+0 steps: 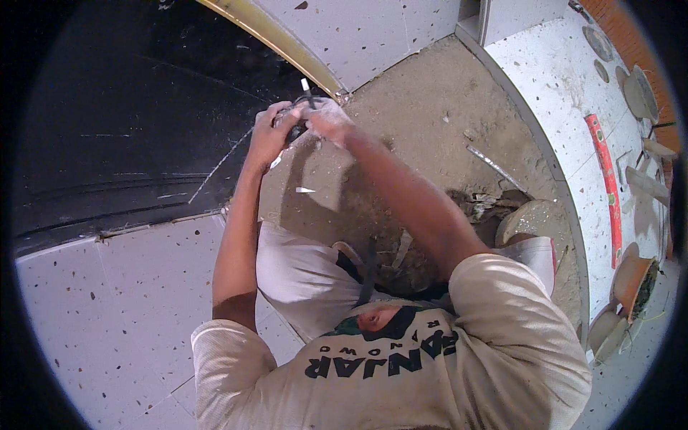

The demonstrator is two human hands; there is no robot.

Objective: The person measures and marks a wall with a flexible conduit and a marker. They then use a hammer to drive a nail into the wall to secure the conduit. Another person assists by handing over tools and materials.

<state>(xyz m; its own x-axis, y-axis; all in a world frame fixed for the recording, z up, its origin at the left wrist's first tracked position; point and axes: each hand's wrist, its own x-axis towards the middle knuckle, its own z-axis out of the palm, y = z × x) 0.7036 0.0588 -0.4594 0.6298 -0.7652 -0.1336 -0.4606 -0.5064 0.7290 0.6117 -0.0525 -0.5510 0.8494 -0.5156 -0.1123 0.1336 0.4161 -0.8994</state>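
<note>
Speckled white floor tiles (107, 308) carry an orange level (604, 183) and a trowel (634, 276).

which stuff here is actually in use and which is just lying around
In use: left hand, right hand, both on a dark tool above the bare mortar bed.

Lying about: red level, trowel, metal rod, pan.

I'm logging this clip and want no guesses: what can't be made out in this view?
- Dark tool, head view: mostly wrapped by left hand and right hand; its kind is unclear.
- Feet and lower legs: hidden behind the person's torso.
- Items along the right wall: small, bent by the fisheye rim.
</note>
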